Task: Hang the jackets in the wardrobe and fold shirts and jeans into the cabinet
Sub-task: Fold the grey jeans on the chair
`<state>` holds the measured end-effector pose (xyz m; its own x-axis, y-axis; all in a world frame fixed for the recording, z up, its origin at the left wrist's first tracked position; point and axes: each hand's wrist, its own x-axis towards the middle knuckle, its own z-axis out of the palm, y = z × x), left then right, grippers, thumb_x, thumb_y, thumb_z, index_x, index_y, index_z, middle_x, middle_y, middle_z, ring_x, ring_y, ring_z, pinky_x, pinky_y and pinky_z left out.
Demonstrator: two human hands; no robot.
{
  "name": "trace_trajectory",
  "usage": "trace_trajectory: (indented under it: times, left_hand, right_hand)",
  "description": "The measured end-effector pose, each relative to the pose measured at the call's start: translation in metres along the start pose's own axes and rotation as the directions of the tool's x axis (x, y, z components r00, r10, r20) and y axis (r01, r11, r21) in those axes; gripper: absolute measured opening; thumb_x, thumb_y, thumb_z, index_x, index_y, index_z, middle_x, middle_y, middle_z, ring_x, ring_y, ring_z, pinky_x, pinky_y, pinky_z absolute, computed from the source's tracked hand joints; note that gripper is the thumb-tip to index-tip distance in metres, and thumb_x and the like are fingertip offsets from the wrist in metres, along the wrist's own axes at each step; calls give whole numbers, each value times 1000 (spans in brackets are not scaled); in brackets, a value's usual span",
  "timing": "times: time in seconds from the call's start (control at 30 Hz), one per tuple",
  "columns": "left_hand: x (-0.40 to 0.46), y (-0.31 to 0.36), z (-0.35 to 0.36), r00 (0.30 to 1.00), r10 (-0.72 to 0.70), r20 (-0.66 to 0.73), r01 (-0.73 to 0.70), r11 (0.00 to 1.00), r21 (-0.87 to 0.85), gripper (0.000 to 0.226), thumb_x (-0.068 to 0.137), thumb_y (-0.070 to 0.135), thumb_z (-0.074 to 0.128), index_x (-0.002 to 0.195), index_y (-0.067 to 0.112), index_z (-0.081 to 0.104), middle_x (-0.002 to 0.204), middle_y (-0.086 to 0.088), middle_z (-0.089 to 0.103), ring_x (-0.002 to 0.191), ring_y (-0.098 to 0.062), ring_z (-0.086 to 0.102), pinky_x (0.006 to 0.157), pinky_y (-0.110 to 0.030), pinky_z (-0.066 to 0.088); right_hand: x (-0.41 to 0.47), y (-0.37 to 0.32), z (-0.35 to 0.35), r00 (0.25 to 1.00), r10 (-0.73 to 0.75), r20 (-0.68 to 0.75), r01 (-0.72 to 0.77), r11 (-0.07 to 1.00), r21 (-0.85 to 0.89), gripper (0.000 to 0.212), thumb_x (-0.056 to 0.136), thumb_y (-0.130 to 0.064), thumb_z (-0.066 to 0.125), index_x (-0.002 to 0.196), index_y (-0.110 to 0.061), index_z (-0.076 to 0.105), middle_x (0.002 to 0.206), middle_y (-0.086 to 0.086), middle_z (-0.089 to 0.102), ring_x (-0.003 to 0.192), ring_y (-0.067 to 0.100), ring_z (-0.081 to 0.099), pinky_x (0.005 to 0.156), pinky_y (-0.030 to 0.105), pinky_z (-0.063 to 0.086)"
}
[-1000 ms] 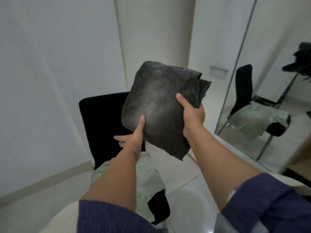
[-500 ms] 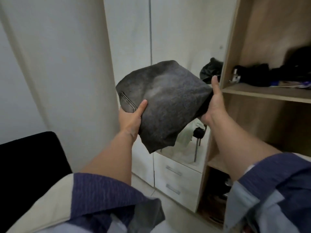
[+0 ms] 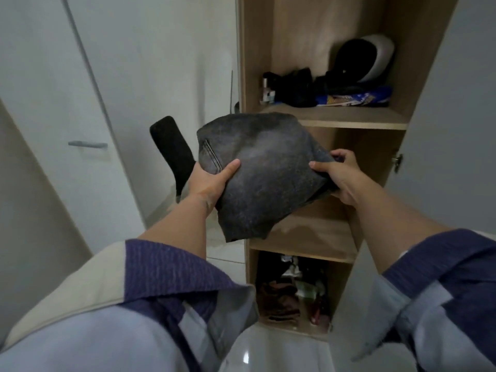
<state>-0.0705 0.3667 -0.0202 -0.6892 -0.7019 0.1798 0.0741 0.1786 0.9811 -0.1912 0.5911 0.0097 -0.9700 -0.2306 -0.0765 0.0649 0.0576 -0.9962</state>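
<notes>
Between the two hands, held up in front of the open wooden cabinet (image 3: 332, 122), sits a folded pair of dark grey jeans (image 3: 263, 173), its faded face turned toward the camera and a stitched pocket edge showing near its left side. At that left edge the left hand (image 3: 208, 181) grips the bundle, thumb laid flat across the front and the remaining fingers hidden behind the cloth. Over on the opposite edge the right hand (image 3: 339, 178) pinches the folded layers, thumb on top and fingers curled beneath. One loose lower corner of the denim hangs down in front of the middle shelf (image 3: 308, 237), which appears as bare wood behind and below the bundle; the jeans are not resting on it. Higher up, the upper shelf (image 3: 349, 118) carries a heap of dark clothing (image 3: 298, 89), a white and black helmet (image 3: 367, 59) and a blue printed packet (image 3: 354, 99). Down in the lowest compartment lies a jumble of mixed items (image 3: 292, 288), too dim to identify. Left of the cabinet stands a pale wardrobe door with a bar handle (image 3: 87, 145), and a black chair back (image 3: 173, 149) leans behind the left wrist. Purple and pale blue sleeves (image 3: 171, 277) cover both forearms near the frame's bottom.
</notes>
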Motion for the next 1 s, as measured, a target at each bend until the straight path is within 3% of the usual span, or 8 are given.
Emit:
trace_trajectory:
  times: [0.2, 0.33, 0.4, 0.5, 0.63, 0.83, 1.0]
  left_hand:
    - [62, -34, 83, 988, -9, 152, -3, 997, 81, 82, 63, 51, 82, 132, 18, 52, 128, -1, 61, 118, -21, 57, 104, -38, 45]
    - [94, -77, 134, 961, -93, 261, 56, 988, 143, 98, 56, 59, 82, 138, 18, 46, 135, -1, 57, 123, -22, 53, 109, -37, 40]
    - [108, -104, 156, 943, -136, 304, 78, 978, 194, 94, 60, 56, 81, 139, 18, 45, 135, 0, 56, 124, -22, 53, 108, -31, 38]
    - [128, -149, 188, 943, -172, 285, 106, 966, 235, 85, 67, 49, 81, 137, 15, 46, 133, -2, 57, 124, -23, 53, 102, -27, 38]
    - [157, -220, 233, 957, -198, 213, 135, 951, 278, 78, 71, 42, 79, 134, 11, 45, 131, -7, 57, 121, -27, 54, 98, -28, 39]
    - [198, -321, 279, 965, -191, 182, 137, 953, 271, 77, 73, 38, 79, 136, 15, 43, 132, -7, 56, 122, -29, 52, 101, -32, 40]
    - [228, -355, 292, 961, -157, 228, 104, 968, 227, 84, 72, 28, 81, 142, 19, 37, 134, -3, 54, 125, -25, 50, 108, -35, 37]
  right_hand:
    - [53, 29, -35, 973, -7, -232, 0, 1000, -31, 54, 79, -9, 75, 117, -22, 39, 122, 2, 41, 104, 25, 47, 91, 46, 50]
    - [91, 78, -51, 927, 16, -374, -45, 997, -67, 54, 81, -9, 74, 122, -15, 40, 131, 7, 42, 107, 22, 46, 88, 33, 44]
    - [111, 106, -56, 912, 44, -407, -81, 994, -76, 52, 82, -11, 73, 123, -13, 40, 134, 9, 44, 105, 21, 47, 83, 31, 42]
    - [148, 149, -59, 904, 62, -423, -103, 992, -74, 51, 84, -8, 71, 124, -10, 39, 133, 11, 44, 98, 18, 45, 75, 25, 40]
    - [209, 219, -59, 914, 90, -397, -118, 992, -48, 41, 88, -7, 66, 112, -19, 34, 131, 9, 43, 93, 17, 47, 52, 14, 38]
    - [285, 317, -44, 918, 144, -371, -139, 990, 41, 39, 92, 1, 56, 114, -20, 33, 126, 9, 44, 78, 7, 50, 55, 18, 39]
    - [323, 353, -31, 927, 151, -344, -122, 987, 106, 46, 90, 6, 56, 120, -20, 33, 121, 5, 42, 90, 13, 51, 59, 19, 43]
